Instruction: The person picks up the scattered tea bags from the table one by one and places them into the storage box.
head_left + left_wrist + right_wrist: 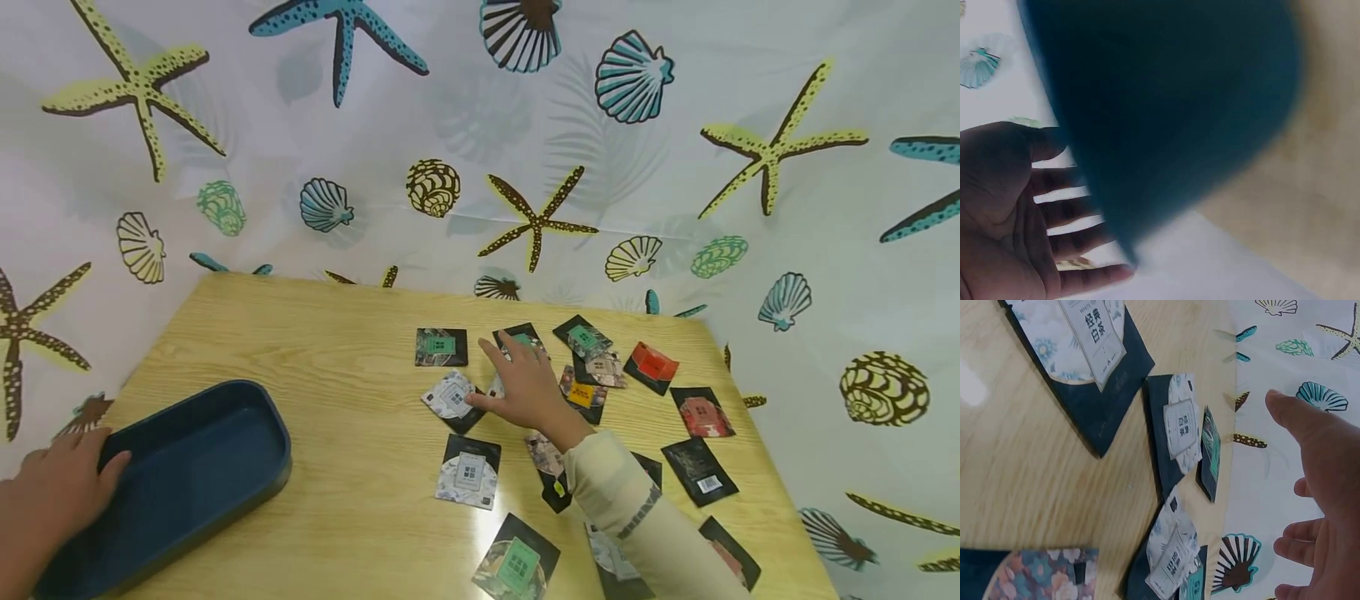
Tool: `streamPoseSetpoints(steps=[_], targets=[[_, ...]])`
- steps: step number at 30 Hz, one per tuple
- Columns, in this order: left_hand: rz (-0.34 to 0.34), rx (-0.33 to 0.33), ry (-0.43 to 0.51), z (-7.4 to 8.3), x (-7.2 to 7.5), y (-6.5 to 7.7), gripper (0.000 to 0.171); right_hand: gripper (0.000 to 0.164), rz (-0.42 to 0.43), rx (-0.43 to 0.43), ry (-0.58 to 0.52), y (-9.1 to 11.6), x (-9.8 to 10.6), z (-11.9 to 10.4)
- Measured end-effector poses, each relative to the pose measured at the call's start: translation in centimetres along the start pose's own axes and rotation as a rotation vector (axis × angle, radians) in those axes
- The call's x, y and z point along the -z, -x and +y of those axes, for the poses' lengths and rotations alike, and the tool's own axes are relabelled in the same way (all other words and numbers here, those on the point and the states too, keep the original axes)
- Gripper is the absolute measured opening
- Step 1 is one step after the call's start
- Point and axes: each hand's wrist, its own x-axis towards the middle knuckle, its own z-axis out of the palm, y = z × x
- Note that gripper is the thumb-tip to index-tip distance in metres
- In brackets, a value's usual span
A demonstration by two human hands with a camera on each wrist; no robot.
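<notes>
My left hand point(63, 483) is at the left rim of a deep navy-blue rectangular tray point(277, 450). In the left wrist view its fingers point(1075, 240) reach out nearly straight to the edge of the blurred tray point(1179, 112). My right hand point(525, 392) hovers over flat square tea packets, fingers spread and holding nothing. Beneath it, a packet with a green label point(517, 333) is partly covered. Just left of the thumb lies a white-labelled packet point(453, 398). In the right wrist view this hand point(1329, 475) reaches above the table, beside several packets, one being a white-tea packet point(1182, 425).
More packets lie on the wooden table point(360, 417): a green-labelled one point(441, 347), a white one point(468, 472), a red one point(651, 367) and a dark one with a barcode point(699, 471). Behind hangs a shell-and-starfish patterned cloth point(450, 108).
</notes>
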Motion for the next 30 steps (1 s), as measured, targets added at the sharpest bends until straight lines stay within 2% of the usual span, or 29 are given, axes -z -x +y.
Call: streamPoseSetpoints(steps=[1, 3, 6, 11, 14, 19, 21, 25, 27, 30], targets=[[-0.006, 0.002, 0.008, -0.4, -0.3, 0.0, 0.045, 0.088, 0.002, 0.000, 0.000, -0.1, -0.1, -0.1], [0.024, -0.010, 0.041, -1.1, -0.8, 0.0, 0.031, 0.087, 0.010, 0.004, -0.003, -0.2, -0.5, -0.1], [0.069, 0.012, 0.075, -1.6, -1.2, 0.0, 0.018, 0.086, 0.001, 0.008, -0.007, -0.4, -1.1, -0.2], [0.065, 0.047, 0.109, -1.2, -1.1, 0.5, 0.019, 0.080, -0.017, 0.009, -0.009, -1.0, -2.4, -0.5], [0.032, 0.072, 0.142, -0.3, -0.7, 0.6, 0.022, 0.073, -0.032, 0.013, -0.006, -1.6, -3.1, -0.9], [0.104, 0.053, 0.221, 1.6, -1.0, 0.6, 0.026, 0.067, -0.061, 0.014, -0.018, -2.5, -4.1, -1.7], [0.142, 0.048, 0.256, 2.5, -1.4, 0.6, 0.028, 0.068, -0.082, -0.011, -0.030, -2.7, -4.5, -2.1], [0.131, 0.112, 0.353, 4.3, -2.1, 0.6, 0.034, 0.073, -0.123, -0.092, -0.060, -3.0, -4.8, -2.7], [0.148, 0.135, 0.398, 5.3, -2.3, 0.5, 0.037, 0.075, -0.137, -0.127, -0.064, -3.1, -4.8, -2.8], [0.228, 0.115, 0.452, 6.3, -2.5, 0.4, 0.037, 0.077, -0.148, -0.159, -0.047, -3.3, -4.7, -2.9]])
